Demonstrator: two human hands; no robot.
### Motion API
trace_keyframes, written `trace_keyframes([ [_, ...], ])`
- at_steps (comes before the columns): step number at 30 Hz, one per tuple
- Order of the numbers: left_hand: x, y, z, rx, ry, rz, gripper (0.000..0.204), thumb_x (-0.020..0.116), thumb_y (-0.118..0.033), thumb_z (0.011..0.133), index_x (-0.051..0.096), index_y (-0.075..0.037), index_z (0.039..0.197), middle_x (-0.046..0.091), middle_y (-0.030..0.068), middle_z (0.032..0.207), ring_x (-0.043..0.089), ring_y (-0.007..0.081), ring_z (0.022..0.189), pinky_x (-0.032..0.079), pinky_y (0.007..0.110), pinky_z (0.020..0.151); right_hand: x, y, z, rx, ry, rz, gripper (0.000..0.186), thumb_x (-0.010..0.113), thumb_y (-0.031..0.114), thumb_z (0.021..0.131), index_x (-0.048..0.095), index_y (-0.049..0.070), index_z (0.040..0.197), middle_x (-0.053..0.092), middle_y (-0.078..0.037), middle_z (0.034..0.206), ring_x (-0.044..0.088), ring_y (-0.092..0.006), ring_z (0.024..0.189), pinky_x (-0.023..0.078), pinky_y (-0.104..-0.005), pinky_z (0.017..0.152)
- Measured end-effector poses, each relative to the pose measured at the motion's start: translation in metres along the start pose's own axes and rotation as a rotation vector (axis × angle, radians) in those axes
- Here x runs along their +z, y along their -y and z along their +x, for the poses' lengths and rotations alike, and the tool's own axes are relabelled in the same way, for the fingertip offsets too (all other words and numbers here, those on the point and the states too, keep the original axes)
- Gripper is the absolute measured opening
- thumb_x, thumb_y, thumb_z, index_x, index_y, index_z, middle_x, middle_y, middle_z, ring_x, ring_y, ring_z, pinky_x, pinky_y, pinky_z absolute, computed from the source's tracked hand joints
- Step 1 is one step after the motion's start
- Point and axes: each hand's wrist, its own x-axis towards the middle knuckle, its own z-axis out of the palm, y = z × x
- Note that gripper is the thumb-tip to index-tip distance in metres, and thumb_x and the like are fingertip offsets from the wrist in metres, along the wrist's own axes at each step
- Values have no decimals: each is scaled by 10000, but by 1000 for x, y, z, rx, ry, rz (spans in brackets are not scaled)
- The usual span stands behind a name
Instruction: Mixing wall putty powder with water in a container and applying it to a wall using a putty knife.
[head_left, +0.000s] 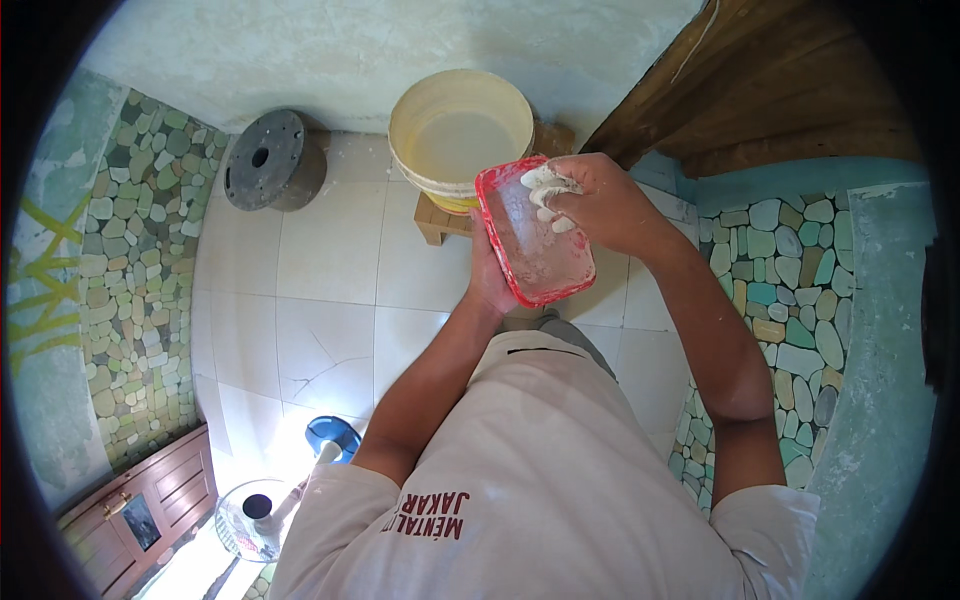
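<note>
Tub (558, 294) cradled from the left, fingers dipped in from the right

Through the head camera I have the red-rimmed tub in mid-air in front of the body, its open side facing up at me, just beside the cream bucket (425, 180) and overlapping it in my view; I cannot tell whether the two touch. The left hand (488, 270) is clamped on the tub's left long side, its fingers mostly hidden behind the wall. I judge that this grip alone bears the weight, which leaves the right hand (605, 205) free to work over the far right corner. Its bent fingers reach inside, coated white (whether they pinch a lump or are only smeared, I cannot make out).

The bucket sits on a low wooden stool (432, 220), probably to bring its mouth nearer the hands. Holding the tub this close to it seems sensible to me: any drip has less bare tiled floor (325, 250) to land on. A dark round drum (270, 165) stands near the wall, and the fan (250, 520) is low on my left, both well apart from the hands (sensibly out of splash range, I'd say).
</note>
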Motion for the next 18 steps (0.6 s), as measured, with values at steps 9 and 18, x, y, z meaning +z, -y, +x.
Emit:
trace_keyframes([
  [9, 7, 8, 6, 41, -55, 40, 589, 350, -561, 977, 444, -129, 1368, 539, 88, 1310, 548, 271, 1179, 461, 449, 991, -11, -16, -12, -239, -7, -656, 340, 590, 29, 788, 629, -19, 1122, 685, -123, 981, 651, -276, 906, 509, -340, 851],
  [18, 15, 14, 12, 4, -20, 68, 627, 363, -589, 963, 438, -115, 1366, 530, 112, 1296, 543, 271, 1178, 472, 443, 980, -11, 6, -32, -39, 303, -618, 367, 627, 117, 806, 610, -22, 1145, 613, -189, 1159, 574, -332, 1080, 460, -377, 925],
])
